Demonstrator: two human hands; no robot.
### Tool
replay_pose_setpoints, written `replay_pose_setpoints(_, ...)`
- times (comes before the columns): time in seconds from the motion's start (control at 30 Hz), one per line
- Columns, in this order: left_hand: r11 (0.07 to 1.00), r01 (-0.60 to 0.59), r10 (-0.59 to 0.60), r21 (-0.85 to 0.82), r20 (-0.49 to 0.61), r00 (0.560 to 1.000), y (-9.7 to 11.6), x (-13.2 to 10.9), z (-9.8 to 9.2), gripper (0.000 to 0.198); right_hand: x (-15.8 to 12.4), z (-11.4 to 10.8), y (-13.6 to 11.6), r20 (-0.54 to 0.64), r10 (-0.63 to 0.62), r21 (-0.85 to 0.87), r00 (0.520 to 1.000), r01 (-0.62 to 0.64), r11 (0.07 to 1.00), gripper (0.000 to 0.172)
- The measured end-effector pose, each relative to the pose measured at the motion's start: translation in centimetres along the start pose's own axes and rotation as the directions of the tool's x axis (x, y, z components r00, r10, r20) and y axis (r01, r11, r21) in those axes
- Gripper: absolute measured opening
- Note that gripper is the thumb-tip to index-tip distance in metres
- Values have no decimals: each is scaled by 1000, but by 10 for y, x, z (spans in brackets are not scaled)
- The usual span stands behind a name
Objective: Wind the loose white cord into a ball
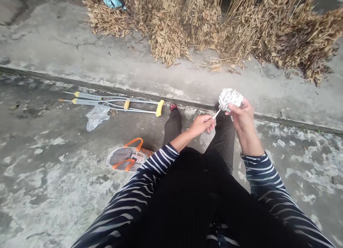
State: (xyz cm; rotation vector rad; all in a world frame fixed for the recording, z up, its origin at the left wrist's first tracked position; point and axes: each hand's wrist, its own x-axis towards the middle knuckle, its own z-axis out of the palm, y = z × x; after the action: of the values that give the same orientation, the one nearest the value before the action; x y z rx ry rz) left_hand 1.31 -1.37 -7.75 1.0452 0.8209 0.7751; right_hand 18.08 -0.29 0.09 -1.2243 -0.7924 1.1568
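Your left hand (200, 125) pinches one short strand (217, 114) outside the bundle (230, 99) your right hand (244, 122) grips, the rest bunched together.

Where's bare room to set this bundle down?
Bare concrete lies left of the orange-handled bag and along the ledge between crutches and dry stalks. Crowded: around the crutches, with clear plastic beside them, and between left hand and white bundle, where a strand runs.
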Motion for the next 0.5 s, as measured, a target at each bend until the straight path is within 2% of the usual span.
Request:
replay_pose_setpoints(0.17,976,213,-216,33,99,971,-6,-20,-27,18,14,-5,14,-173,-26,30,984,32,999,78)
replay_pose_setpoints(0.3,958,270,-278,92,96,956,-15,-28,-48,12,15,-5,14,-209,-105,33,972,115,993,77)
replay_pose_setpoints(0.4,956,269,-274,116,28,961,-27,-27,-62,11,14,-6,5,-161,-165,23,973,171,985,72)
replay_pose_setpoints(0.5,941,270,-251,206,-112,961,-34,-18,-69,11,12,-6,-4,-120,-171,41,978,177,983,73)
